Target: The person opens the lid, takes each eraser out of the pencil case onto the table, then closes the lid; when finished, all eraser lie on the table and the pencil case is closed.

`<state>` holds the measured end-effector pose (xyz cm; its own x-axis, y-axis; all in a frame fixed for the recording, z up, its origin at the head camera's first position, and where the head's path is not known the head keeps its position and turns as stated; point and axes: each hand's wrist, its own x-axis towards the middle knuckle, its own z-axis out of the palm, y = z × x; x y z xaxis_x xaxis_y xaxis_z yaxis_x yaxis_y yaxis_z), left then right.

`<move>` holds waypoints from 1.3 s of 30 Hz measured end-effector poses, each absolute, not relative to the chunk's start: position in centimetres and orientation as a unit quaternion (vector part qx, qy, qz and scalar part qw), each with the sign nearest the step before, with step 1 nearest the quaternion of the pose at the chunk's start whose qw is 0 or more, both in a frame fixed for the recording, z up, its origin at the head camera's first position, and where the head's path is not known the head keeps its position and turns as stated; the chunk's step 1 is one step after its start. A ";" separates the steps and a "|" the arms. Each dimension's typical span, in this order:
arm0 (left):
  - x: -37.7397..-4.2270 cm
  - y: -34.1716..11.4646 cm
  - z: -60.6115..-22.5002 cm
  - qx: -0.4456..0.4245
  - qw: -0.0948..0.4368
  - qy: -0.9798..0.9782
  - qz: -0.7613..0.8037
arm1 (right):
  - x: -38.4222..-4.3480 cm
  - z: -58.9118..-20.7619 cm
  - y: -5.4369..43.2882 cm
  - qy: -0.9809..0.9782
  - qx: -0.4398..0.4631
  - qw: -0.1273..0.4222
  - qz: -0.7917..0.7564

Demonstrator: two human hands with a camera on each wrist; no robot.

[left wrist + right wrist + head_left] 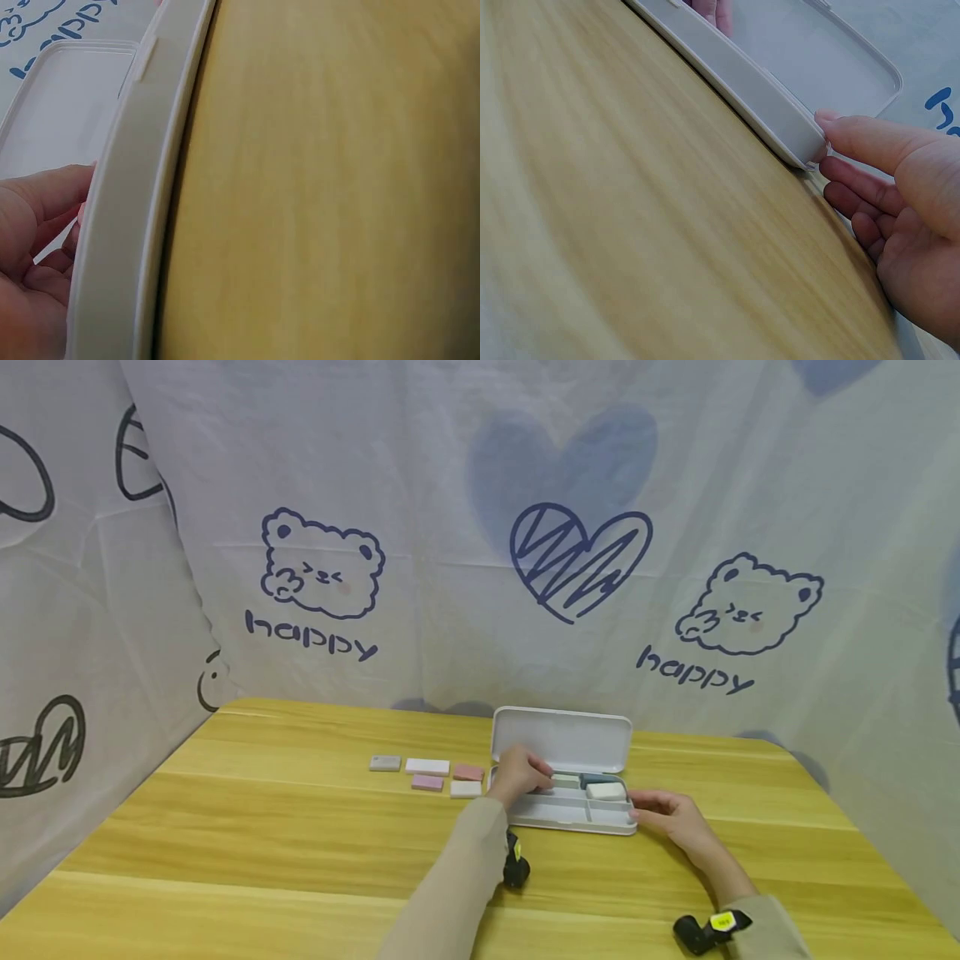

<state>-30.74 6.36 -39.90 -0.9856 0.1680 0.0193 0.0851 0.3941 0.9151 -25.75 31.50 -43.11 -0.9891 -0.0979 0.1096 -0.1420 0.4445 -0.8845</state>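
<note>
A white case [570, 823] lies open on the table, its lid [562, 739] standing up behind. Over its left part is my left hand [519, 774], fingertips down inside, right at the end of a light green block [566, 782]. In the left wrist view the case's front wall [131, 202] hides those fingertips, so I cannot tell whether they pinch the block. A blue-grey block [592, 777] and a white block [606, 792] sit farther right in the case. My right hand [678, 821] holds the case's right end, thumb [855, 135] at the corner and fingers beside the outer wall.
Left of the case lie several small eraser-like blocks: a grey one [385, 763], a long white one [427, 767], a pink one [468, 772], a purple one [427, 783] and a short white one [466, 789]. A printed cloth [442, 568] hangs behind the wooden table [262, 827].
</note>
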 end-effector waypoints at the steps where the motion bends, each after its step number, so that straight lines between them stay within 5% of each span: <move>1: -30.7 6.4 -39.9 0.073 0.039 0.834 0.545 | -25.8 -43.1 31.5 -0.851 0.070 0.020 0.521; 39: -31.0 6.8 -40.3 0.105 -0.013 0.869 0.483 | -25.8 -43.1 31.5 -0.856 0.063 0.015 0.514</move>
<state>-31.03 6.83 -40.26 -0.9775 0.1708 0.1240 0.1955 0.5114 0.8368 -25.81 31.52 -43.07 -0.9917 -0.0921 0.0900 -0.1227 0.4646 -0.8770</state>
